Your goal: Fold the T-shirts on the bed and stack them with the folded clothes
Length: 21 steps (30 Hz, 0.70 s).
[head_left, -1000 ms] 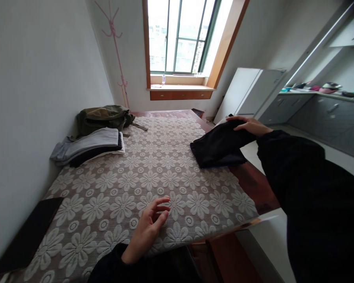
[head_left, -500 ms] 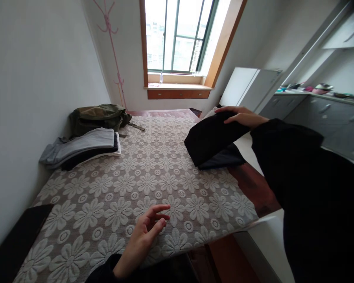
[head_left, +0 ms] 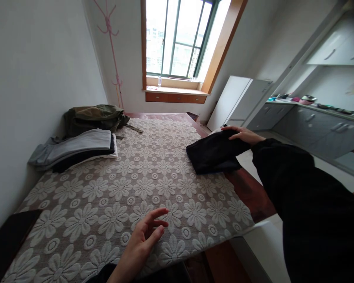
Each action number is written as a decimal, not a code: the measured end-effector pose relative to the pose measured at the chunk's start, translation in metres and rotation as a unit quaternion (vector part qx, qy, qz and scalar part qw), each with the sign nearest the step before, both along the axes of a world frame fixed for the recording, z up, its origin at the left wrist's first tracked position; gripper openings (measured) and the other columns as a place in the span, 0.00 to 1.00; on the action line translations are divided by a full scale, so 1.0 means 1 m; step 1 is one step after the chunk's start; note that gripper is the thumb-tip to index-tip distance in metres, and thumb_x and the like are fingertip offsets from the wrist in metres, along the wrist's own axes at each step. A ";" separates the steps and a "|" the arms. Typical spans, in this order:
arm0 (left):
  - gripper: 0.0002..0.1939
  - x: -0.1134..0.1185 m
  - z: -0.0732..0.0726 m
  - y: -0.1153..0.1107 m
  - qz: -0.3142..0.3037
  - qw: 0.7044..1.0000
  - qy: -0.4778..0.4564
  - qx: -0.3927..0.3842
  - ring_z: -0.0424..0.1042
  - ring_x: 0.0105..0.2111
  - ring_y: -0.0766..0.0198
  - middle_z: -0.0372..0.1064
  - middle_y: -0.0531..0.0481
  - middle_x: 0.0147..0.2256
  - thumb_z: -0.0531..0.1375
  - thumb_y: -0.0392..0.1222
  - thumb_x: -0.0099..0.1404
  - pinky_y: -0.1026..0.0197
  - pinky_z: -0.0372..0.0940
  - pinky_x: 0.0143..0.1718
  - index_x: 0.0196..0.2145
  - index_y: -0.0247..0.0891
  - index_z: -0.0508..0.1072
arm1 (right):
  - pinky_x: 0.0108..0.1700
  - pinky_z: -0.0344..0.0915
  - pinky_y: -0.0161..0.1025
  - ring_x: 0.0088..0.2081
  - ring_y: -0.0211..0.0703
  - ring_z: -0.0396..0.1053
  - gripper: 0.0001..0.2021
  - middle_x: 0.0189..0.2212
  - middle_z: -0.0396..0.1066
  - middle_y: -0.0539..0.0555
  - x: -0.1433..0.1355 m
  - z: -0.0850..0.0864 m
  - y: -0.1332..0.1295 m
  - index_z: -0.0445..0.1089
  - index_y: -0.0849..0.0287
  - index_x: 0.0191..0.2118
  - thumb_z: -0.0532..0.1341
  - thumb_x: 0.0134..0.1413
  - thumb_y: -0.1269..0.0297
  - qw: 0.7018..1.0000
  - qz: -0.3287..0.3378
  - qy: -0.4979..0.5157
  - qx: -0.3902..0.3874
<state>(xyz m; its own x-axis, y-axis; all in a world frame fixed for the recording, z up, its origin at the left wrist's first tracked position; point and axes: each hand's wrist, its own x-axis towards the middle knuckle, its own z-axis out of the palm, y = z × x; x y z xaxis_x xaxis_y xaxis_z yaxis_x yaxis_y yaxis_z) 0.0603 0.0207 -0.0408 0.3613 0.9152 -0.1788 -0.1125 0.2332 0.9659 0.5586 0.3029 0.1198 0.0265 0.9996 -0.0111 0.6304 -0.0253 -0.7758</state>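
My right hand point(head_left: 241, 135) grips the far edge of a folded black garment point(head_left: 214, 151) at the right side of the table. The garment lies low over a dark folded cloth, a corner of which point(head_left: 235, 165) shows below it. Whether the two still have a gap between them I cannot tell. My left hand point(head_left: 146, 239) hovers over the flowered tablecloth point(head_left: 144, 184) near the front edge, fingers apart and holding nothing.
Folded grey clothing point(head_left: 85, 143) lies on black and white pieces at the left, before an olive backpack point(head_left: 94, 118). A dark flat object point(head_left: 13, 232) sits at the near left corner. Beyond the table stand a pink coat rack point(head_left: 113, 55) and a white fridge point(head_left: 233, 102).
My right hand has lowered the black garment, which now covers more of the dark cloth beneath. My left hand keeps nearly the same place. The camera view has shifted slightly.
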 end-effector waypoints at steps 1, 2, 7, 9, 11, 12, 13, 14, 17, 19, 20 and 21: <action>0.26 0.000 0.000 0.000 0.000 1.000 -0.002 -0.001 0.75 0.52 0.49 0.70 0.43 0.62 0.65 0.58 0.66 0.49 0.68 0.57 0.58 0.50 0.76 | 0.53 0.74 0.50 0.42 0.51 0.78 0.27 0.46 0.81 0.52 0.004 -0.005 -0.002 0.79 0.51 0.52 0.69 0.41 0.68 1.000 -0.013 0.013 -0.005; 0.26 0.000 0.000 0.000 0.002 1.000 -0.003 -0.002 0.75 0.52 0.49 0.70 0.42 0.62 0.65 0.58 0.66 0.49 0.68 0.57 0.59 0.50 0.75 | 0.50 0.76 0.48 0.40 0.50 0.78 0.28 0.46 0.81 0.52 0.008 -0.011 -0.004 0.78 0.51 0.53 0.69 0.40 0.69 0.999 -0.025 0.024 -0.010; 0.27 0.001 0.001 -0.002 0.013 1.000 0.010 0.009 0.74 0.53 0.51 0.65 0.43 0.66 0.64 0.56 0.68 0.49 0.67 0.59 0.62 0.51 0.71 | 0.39 0.78 0.39 0.38 0.48 0.79 0.34 0.45 0.81 0.56 0.030 -0.046 -0.015 0.75 0.54 0.57 0.69 0.38 0.74 0.994 -0.047 0.081 -0.055; 0.27 0.001 -0.001 -0.003 0.013 1.000 0.023 0.016 0.74 0.54 0.52 0.64 0.44 0.67 0.63 0.55 0.68 0.49 0.67 0.59 0.63 0.51 0.70 | 0.38 0.78 0.40 0.37 0.49 0.79 0.36 0.44 0.81 0.56 0.036 -0.060 -0.018 0.74 0.54 0.60 0.69 0.39 0.74 0.992 -0.051 0.099 -0.064; 0.27 0.001 -0.002 -0.004 0.011 0.999 0.032 0.019 0.74 0.54 0.52 0.63 0.44 0.67 0.63 0.55 0.69 0.49 0.66 0.59 0.64 0.52 0.69 | 0.38 0.78 0.41 0.36 0.49 0.79 0.36 0.43 0.81 0.57 0.041 -0.072 -0.020 0.73 0.54 0.61 0.68 0.40 0.74 0.990 -0.064 0.109 -0.062; 0.27 0.002 -0.003 -0.004 0.011 0.999 0.037 0.021 0.73 0.54 0.52 0.63 0.44 0.67 0.62 0.54 0.69 0.48 0.66 0.60 0.64 0.52 0.69 | 0.39 0.78 0.41 0.36 0.49 0.79 0.36 0.42 0.81 0.57 0.042 -0.078 -0.020 0.73 0.55 0.61 0.68 0.40 0.74 0.989 -0.073 0.111 -0.057; 0.27 0.002 -0.003 -0.004 0.010 0.999 0.042 0.023 0.73 0.55 0.52 0.63 0.44 0.68 0.62 0.54 0.69 0.48 0.66 0.60 0.64 0.52 0.69 | 0.39 0.78 0.42 0.36 0.49 0.79 0.36 0.42 0.81 0.57 0.042 -0.083 -0.021 0.73 0.55 0.61 0.67 0.41 0.73 0.989 -0.080 0.110 -0.052; 0.27 0.002 -0.003 -0.004 0.009 0.999 0.048 0.025 0.73 0.55 0.52 0.62 0.44 0.68 0.62 0.54 0.70 0.48 0.66 0.60 0.65 0.52 0.68 | 0.41 0.78 0.43 0.37 0.49 0.79 0.36 0.43 0.81 0.57 0.043 -0.088 -0.021 0.73 0.56 0.61 0.67 0.41 0.73 0.990 -0.085 0.102 -0.045; 0.28 0.003 -0.002 -0.005 0.005 0.997 0.066 0.031 0.73 0.56 0.52 0.62 0.43 0.68 0.61 0.53 0.70 0.48 0.65 0.60 0.66 0.52 0.67 | 0.47 0.77 0.47 0.43 0.52 0.79 0.34 0.49 0.80 0.59 0.042 -0.099 -0.021 0.74 0.58 0.60 0.66 0.41 0.72 0.997 -0.077 0.025 -0.010; 0.28 0.003 -0.001 -0.005 0.003 0.997 0.073 0.031 0.72 0.56 0.52 0.62 0.43 0.68 0.61 0.52 0.70 0.49 0.66 0.60 0.66 0.52 0.67 | 0.53 0.75 0.48 0.48 0.55 0.77 0.34 0.54 0.77 0.60 0.040 -0.104 -0.021 0.74 0.59 0.60 0.64 0.41 0.72 0.997 -0.069 -0.023 0.013; 0.28 0.003 -0.001 -0.005 0.002 0.997 0.075 0.031 0.72 0.56 0.52 0.63 0.43 0.67 0.61 0.52 0.70 0.50 0.66 0.60 0.66 0.52 0.67 | 0.55 0.73 0.49 0.51 0.56 0.76 0.34 0.57 0.75 0.60 0.039 -0.106 -0.021 0.74 0.59 0.60 0.64 0.42 0.72 0.996 -0.067 -0.047 0.025; 0.28 0.003 -0.001 -0.005 0.003 0.997 0.076 0.032 0.72 0.56 0.52 0.64 0.43 0.67 0.61 0.52 0.70 0.50 0.66 0.60 0.66 0.52 0.67 | 0.58 0.71 0.50 0.55 0.57 0.74 0.33 0.59 0.74 0.60 0.038 -0.107 -0.022 0.74 0.58 0.60 0.63 0.42 0.72 0.995 -0.068 -0.065 0.036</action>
<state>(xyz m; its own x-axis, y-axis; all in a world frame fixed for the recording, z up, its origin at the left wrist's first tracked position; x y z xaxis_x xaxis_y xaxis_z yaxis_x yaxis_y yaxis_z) 0.0628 0.0159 -0.0414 0.3291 0.9284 -0.1727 0.0359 0.1704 0.9847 0.5964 0.2812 0.0131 0.1572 0.9848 0.0733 0.7197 -0.0634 -0.6913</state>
